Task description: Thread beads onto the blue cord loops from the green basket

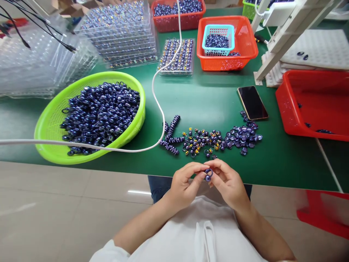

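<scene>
Between the fingertips of both hands is a small dark blue, shiny ring-shaped piece [208, 176] with a rounded knob at its lower side. My left hand [188, 182] pinches it from the left, and my right hand [227, 183] pinches it from the right, just over the table's front edge. Just beyond my fingers lies a loose pile of dark pieces with yellow parts [203, 141]. To its right are flat glossy dark blue pieces [242, 137], and to its left several stacked rows of dark rings [171, 134].
A green basket [45, 131] full of dark rings stands left, crossed by a white cable [136, 150]. A phone [252, 102] and a red bin [289, 109] are at right. Behind stand an orange basket [200, 47], a filled clear tray [177, 56] and stacked trays [122, 43].
</scene>
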